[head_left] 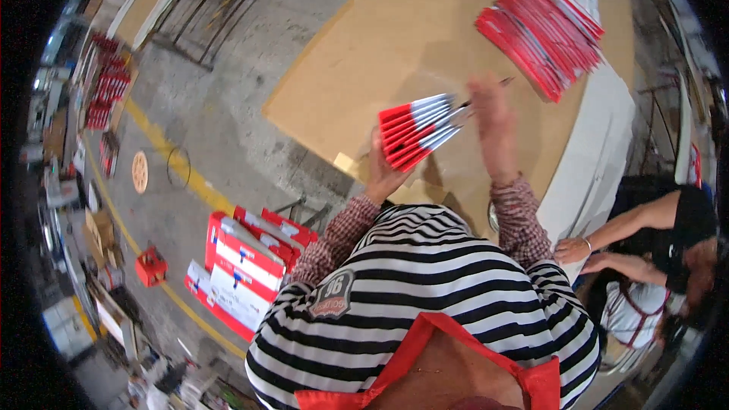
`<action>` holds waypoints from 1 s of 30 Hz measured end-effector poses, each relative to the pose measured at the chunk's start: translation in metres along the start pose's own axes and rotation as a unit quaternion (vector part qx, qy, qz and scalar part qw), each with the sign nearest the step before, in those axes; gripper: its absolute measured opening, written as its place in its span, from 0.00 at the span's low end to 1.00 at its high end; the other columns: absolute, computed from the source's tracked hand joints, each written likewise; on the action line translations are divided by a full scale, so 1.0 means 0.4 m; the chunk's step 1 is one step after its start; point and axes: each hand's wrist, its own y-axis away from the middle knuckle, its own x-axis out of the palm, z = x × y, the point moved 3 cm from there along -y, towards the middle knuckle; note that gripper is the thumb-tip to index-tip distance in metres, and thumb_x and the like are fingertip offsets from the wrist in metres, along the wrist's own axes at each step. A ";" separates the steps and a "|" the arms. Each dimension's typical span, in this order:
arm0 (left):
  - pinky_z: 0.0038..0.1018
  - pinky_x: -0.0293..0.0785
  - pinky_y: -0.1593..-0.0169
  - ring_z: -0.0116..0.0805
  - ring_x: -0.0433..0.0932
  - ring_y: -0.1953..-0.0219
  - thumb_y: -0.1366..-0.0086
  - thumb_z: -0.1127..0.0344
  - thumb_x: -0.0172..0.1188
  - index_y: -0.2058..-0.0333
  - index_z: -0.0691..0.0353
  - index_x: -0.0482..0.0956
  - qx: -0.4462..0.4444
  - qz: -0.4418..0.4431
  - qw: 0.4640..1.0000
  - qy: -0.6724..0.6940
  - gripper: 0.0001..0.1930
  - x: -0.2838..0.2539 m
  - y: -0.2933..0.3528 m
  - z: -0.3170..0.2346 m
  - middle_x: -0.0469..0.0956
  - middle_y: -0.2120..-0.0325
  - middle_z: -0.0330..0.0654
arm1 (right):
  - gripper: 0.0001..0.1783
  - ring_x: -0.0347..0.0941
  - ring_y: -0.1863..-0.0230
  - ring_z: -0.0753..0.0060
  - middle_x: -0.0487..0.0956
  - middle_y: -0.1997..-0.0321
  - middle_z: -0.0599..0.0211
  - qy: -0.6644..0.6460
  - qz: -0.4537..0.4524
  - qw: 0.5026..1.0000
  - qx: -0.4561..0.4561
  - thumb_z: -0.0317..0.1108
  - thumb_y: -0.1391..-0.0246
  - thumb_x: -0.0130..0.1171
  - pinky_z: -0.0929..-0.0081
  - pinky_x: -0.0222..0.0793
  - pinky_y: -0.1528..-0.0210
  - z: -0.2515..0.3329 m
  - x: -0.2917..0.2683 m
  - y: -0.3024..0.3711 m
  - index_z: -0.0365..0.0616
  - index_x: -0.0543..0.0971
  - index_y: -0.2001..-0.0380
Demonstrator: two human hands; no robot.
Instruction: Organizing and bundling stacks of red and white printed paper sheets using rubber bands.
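Red-and-silver packets (419, 130), one fanned bundle: above the table (334, 83), left grip (386, 172) clamped on the red end. Right grip (493, 129), also above the table: too blurred to tell. Handling: pinch firmly, keep edges evenly spread

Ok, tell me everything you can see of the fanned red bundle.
The fanned red bundle is a spread stack of slim, glossy, plastic-looking pieces with silvery ends. The left hand grips its red side above the tan table; silvery ends point toward the blurred right hand. Whether that touches is unclear.
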 end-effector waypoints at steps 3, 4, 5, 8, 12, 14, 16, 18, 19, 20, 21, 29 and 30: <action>0.32 0.67 0.47 0.36 0.68 0.49 0.55 0.63 0.69 0.50 0.63 0.63 -0.042 -0.035 0.998 0.043 0.34 0.013 0.037 0.102 0.69 0.54 0.45 | 0.50 0.40 0.33 0.65 0.47 0.33 0.59 -0.007 0.132 0.991 0.012 0.72 0.50 0.22 0.67 0.31 0.34 -0.036 0.078 0.019 0.40 0.45 0.37; 0.31 0.67 0.49 0.36 0.69 0.50 0.53 0.64 0.68 0.54 0.65 0.69 -0.021 0.041 0.987 -0.154 0.28 -0.003 0.027 0.100 0.71 0.55 0.47 | 0.50 0.39 0.32 0.65 0.47 0.33 0.60 -0.063 0.153 0.985 0.041 0.71 0.50 0.22 0.67 0.31 0.34 -0.027 0.084 0.007 0.41 0.45 0.37; 0.31 0.67 0.50 0.34 0.70 0.53 0.52 0.64 0.67 0.55 0.66 0.70 -0.053 0.010 0.993 -0.101 0.26 -0.005 0.028 0.098 0.72 0.55 0.45 | 0.49 0.39 0.32 0.65 0.47 0.33 0.61 -0.119 0.175 0.975 0.069 0.71 0.50 0.22 0.67 0.31 0.34 -0.017 0.082 -0.007 0.41 0.45 0.37; 0.28 0.69 0.54 0.29 0.71 0.57 0.50 0.69 0.65 0.56 0.67 0.70 -0.166 -0.150 0.966 0.132 0.22 -0.010 -0.037 0.039 0.72 0.58 0.41 | 0.45 0.42 0.33 0.65 0.50 0.34 0.61 -0.118 0.158 0.978 0.062 0.67 0.47 0.25 0.67 0.34 0.34 -0.019 0.027 -0.080 0.40 0.48 0.38; 0.28 0.72 0.56 0.33 0.73 0.59 0.46 0.75 0.58 0.53 0.67 0.66 -0.198 -0.240 0.900 0.305 0.21 -0.055 -0.139 0.045 0.72 0.59 0.43 | 0.22 0.60 0.42 0.62 0.65 0.43 0.55 0.276 -0.075 0.945 -0.160 0.37 0.47 0.51 0.68 0.52 0.40 -0.057 -0.217 -0.278 0.40 0.68 0.49; 0.33 0.73 0.54 0.38 0.74 0.57 0.44 0.73 0.55 0.51 0.66 0.63 -0.235 -0.253 0.873 0.344 0.21 -0.070 -0.164 0.100 0.72 0.57 0.46 | 0.20 0.63 0.46 0.55 0.68 0.47 0.50 0.452 -0.211 0.852 -0.157 0.29 0.53 0.53 0.65 0.58 0.43 -0.160 -0.380 -0.356 0.40 0.72 0.54; 0.34 0.73 0.54 0.39 0.74 0.57 0.43 0.72 0.54 0.50 0.65 0.63 -0.258 -0.233 0.865 0.362 0.21 -0.067 -0.172 0.164 0.72 0.57 0.46 | 0.19 0.64 0.48 0.50 0.69 0.50 0.48 0.576 -0.267 0.761 -0.132 0.28 0.54 0.52 0.64 0.60 0.45 -0.290 -0.557 -0.426 0.38 0.72 0.56; 0.37 0.72 0.53 0.40 0.73 0.56 0.42 0.69 0.53 0.51 0.65 0.64 -0.310 -0.199 0.842 0.394 0.20 -0.070 -0.148 0.284 0.72 0.57 0.46 | 0.18 0.66 0.49 0.50 0.70 0.51 0.49 0.666 -0.267 0.691 -0.088 0.28 0.54 0.51 0.63 0.62 0.47 -0.376 -0.702 -0.482 0.40 0.72 0.56; 0.37 0.72 0.53 0.40 0.73 0.56 0.42 0.69 0.53 0.51 0.65 0.64 -0.308 -0.201 0.843 0.392 0.20 -0.073 -0.131 0.326 0.72 0.57 0.46 | 0.18 0.68 0.52 0.51 0.71 0.52 0.50 0.695 -0.256 0.669 -0.050 0.28 0.55 0.51 0.62 0.65 0.49 -0.395 -0.745 -0.509 0.39 0.72 0.57; 0.37 0.72 0.53 0.40 0.74 0.56 0.42 0.69 0.53 0.51 0.65 0.64 -0.343 -0.209 0.811 0.425 0.20 -0.083 -0.101 0.354 0.72 0.57 0.46 | 0.16 0.69 0.53 0.51 0.72 0.54 0.49 0.705 -0.217 0.674 0.045 0.29 0.54 0.49 0.61 0.66 0.51 -0.415 -0.737 -0.541 0.41 0.74 0.58; 0.37 0.73 0.53 0.41 0.74 0.56 0.42 0.69 0.53 0.51 0.65 0.64 -0.380 -0.213 0.775 0.459 0.20 -0.088 -0.079 0.371 0.72 0.57 0.47 | 0.16 0.70 0.54 0.51 0.73 0.55 0.49 0.711 -0.174 0.667 0.141 0.29 0.53 0.48 0.60 0.67 0.52 -0.432 -0.733 -0.563 0.43 0.75 0.60; 0.37 0.73 0.54 0.42 0.74 0.57 0.42 0.68 0.54 0.51 0.65 0.64 -0.418 -0.226 0.803 0.359 0.20 -0.048 -0.105 0.403 0.72 0.57 0.47 | 0.10 0.75 0.66 0.51 0.78 0.70 0.53 0.771 -0.110 0.614 0.126 0.31 0.50 0.45 0.54 0.71 0.67 -0.392 -0.867 -0.609 0.47 0.76 0.68; 0.37 0.74 0.55 0.42 0.74 0.58 0.43 0.69 0.55 0.51 0.66 0.64 -0.411 -0.234 0.799 0.372 0.20 -0.055 -0.109 0.390 0.72 0.58 0.47 | 0.09 0.75 0.67 0.49 0.77 0.71 0.52 0.753 -0.134 0.641 0.069 0.31 0.50 0.45 0.53 0.71 0.69 -0.333 -0.833 -0.624 0.46 0.75 0.69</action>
